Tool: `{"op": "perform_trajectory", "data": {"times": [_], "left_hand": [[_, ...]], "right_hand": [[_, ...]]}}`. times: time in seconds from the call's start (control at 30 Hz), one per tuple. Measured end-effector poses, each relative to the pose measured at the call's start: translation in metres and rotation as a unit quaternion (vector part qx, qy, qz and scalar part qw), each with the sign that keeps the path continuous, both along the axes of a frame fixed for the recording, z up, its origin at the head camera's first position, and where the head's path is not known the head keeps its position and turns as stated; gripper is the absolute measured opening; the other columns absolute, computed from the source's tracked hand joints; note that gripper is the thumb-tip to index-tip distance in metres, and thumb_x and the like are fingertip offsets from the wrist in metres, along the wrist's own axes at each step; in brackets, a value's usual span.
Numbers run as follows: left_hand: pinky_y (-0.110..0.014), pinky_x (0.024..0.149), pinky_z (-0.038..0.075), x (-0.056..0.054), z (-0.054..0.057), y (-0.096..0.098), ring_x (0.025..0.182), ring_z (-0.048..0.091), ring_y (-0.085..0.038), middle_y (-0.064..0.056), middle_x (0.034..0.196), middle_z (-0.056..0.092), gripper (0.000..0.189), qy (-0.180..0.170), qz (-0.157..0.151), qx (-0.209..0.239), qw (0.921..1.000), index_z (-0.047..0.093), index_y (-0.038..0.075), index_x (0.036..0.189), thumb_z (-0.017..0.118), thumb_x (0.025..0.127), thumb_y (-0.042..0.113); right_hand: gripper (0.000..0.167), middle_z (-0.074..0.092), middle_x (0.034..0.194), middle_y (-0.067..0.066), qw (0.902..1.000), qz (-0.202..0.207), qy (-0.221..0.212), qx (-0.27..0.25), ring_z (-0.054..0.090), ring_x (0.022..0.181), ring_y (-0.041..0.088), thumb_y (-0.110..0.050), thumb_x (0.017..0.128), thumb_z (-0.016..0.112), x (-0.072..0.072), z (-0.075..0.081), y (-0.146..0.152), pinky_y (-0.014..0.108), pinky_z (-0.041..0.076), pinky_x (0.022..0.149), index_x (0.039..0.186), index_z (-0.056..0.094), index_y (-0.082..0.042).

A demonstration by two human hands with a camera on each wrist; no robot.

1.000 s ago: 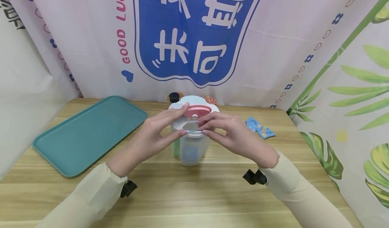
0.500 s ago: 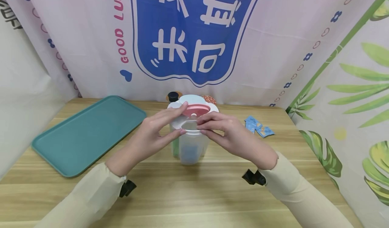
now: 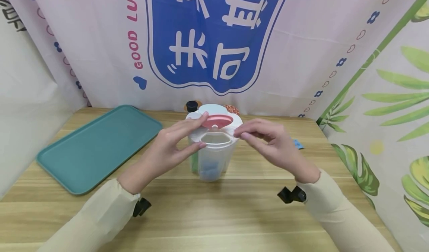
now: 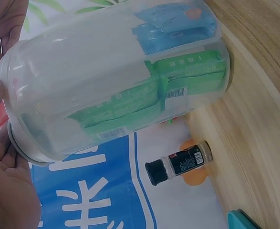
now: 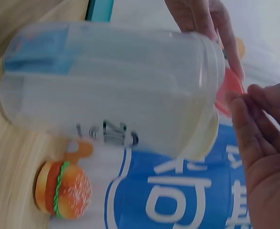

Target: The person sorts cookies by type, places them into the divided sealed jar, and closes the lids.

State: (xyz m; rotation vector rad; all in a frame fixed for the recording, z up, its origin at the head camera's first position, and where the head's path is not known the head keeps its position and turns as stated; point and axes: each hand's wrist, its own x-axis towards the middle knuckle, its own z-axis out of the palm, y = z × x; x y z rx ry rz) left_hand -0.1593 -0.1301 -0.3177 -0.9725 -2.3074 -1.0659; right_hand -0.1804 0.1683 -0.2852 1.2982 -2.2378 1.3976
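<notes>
A clear plastic storage container point(image 3: 214, 158) with a flower-shaped white lid stands upright on the wooden table. Its red flap point(image 3: 218, 121) is raised behind an opening at the front. Blue packets point(image 4: 178, 26) lie at the bottom of the front compartment, and green packets point(image 4: 192, 71) fill part of the one on the left. My left hand point(image 3: 169, 144) holds the lid from the left, thumb at the front rim and fingers along the top. At the lid's right edge is my right hand point(image 3: 268, 144), fingers loosely bent, with nothing visible between the fingertips.
A teal tray point(image 3: 98, 149) lies to the left. Behind the container are a black-capped seasoning jar point(image 4: 180, 162) and a toy burger point(image 5: 63, 188). One blue packet point(image 3: 298, 144) shows past my right hand, which blocks that spot. A printed curtain point(image 3: 110, 50) backs the table.
My right hand has moved right, away from the opening. The blue piece at the rim a second ago is gone from there, and more blue shows inside the front compartment. My left hand stays put.
</notes>
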Motion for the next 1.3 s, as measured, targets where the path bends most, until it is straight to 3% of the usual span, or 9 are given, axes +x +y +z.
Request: {"op": "perform_trajectory", "data": {"times": [0.13,0.27,0.43,0.53,0.63,0.83,1.03,1.17,1.3], "left_hand": [[-0.044,0.116,0.052,0.0,0.0,0.001,0.14,0.062,-0.026,-0.005,0.152,0.062,0.073,0.0,0.0,0.003,1.0,0.051,0.017,0.156,0.083,0.09,0.014],[-0.044,0.118,0.051,0.0,0.0,0.001,0.14,0.061,-0.026,-0.005,0.153,0.061,0.073,-0.002,0.001,0.003,1.0,0.051,0.017,0.156,0.083,0.09,0.014],[-0.045,0.118,0.05,0.0,0.001,0.0,0.14,0.061,-0.027,-0.005,0.153,0.061,0.073,-0.006,0.005,0.003,1.0,0.052,0.017,0.155,0.084,0.09,0.014],[-0.045,0.118,0.05,0.0,0.002,0.0,0.14,0.061,-0.027,-0.005,0.153,0.061,0.073,-0.008,0.006,0.005,0.9999,0.052,0.017,0.155,0.084,0.089,0.014],[-0.045,0.117,0.051,0.0,0.002,-0.001,0.14,0.061,-0.028,-0.005,0.153,0.061,0.072,-0.01,0.003,0.006,0.9999,0.053,0.016,0.155,0.084,0.089,0.014],[-0.044,0.118,0.05,0.0,0.001,0.0,0.141,0.061,-0.026,-0.004,0.153,0.061,0.072,-0.014,0.002,0.008,0.9999,0.053,0.018,0.155,0.084,0.09,0.015],[-0.047,0.124,0.043,-0.001,0.0,0.0,0.139,0.062,-0.027,-0.005,0.153,0.061,0.071,-0.01,-0.005,0.013,0.9999,0.054,0.015,0.153,0.084,0.089,0.013],[-0.048,0.126,0.041,-0.001,0.001,0.001,0.139,0.062,-0.027,-0.005,0.153,0.061,0.071,-0.009,-0.003,0.011,0.9999,0.054,0.015,0.153,0.084,0.089,0.013],[-0.047,0.126,0.04,0.0,0.001,0.001,0.14,0.061,-0.027,-0.004,0.153,0.061,0.071,-0.014,0.003,0.008,0.9999,0.054,0.016,0.154,0.084,0.089,0.014]], "right_hand": [[0.014,0.08,0.104,0.006,0.9961,-0.021,-0.005,-0.086,0.076,0.096,0.008,0.015,0.097,0.061,-0.011,-0.005,0.026,0.023,0.066,0.083,0.103,0.073,0.012],[0.013,0.081,0.099,-0.004,0.9879,-0.095,-0.035,-0.118,0.077,0.088,0.006,0.011,0.1,0.059,-0.026,-0.015,0.055,0.019,0.065,0.079,0.102,0.071,0.017],[0.023,0.076,0.094,-0.015,0.9666,-0.232,-0.105,-0.029,0.073,0.084,-0.002,-0.007,0.106,0.06,-0.044,-0.031,0.091,0.015,0.063,0.075,0.109,0.07,0.013],[0.032,0.077,0.1,0.002,0.941,-0.305,-0.137,0.055,0.068,0.082,-0.005,-0.018,0.108,0.059,-0.053,-0.043,0.111,0.012,0.061,0.073,0.116,0.069,0.011],[0.037,0.073,0.111,0.024,0.9091,-0.354,-0.165,0.145,0.068,0.086,0.004,-0.023,0.109,0.056,-0.062,-0.057,0.13,0.013,0.058,0.073,0.122,0.066,0.01],[0.045,0.064,0.127,0.038,0.8658,-0.362,-0.228,0.26,0.064,0.113,0.048,-0.024,0.109,0.054,-0.078,-0.087,0.16,0.049,0.061,0.09,0.128,0.059,0.016],[0.055,0.053,0.137,0.045,0.8334,-0.375,-0.294,0.28,0.055,0.126,0.056,-0.026,0.109,0.05,-0.087,-0.112,0.176,0.064,0.051,0.108,0.135,0.048,0.022],[0.062,0.047,0.143,0.046,0.8229,-0.383,-0.313,0.279,0.051,0.132,0.058,-0.032,0.11,0.049,-0.089,-0.121,0.18,0.064,0.048,0.112,0.14,0.043,0.022],[0.069,0.045,0.145,0.047,0.8229,-0.385,-0.31,0.281,0.049,0.135,0.059,-0.036,0.109,0.052,-0.091,-0.123,0.179,0.065,0.047,0.114,0.142,0.04,0.023]]}}
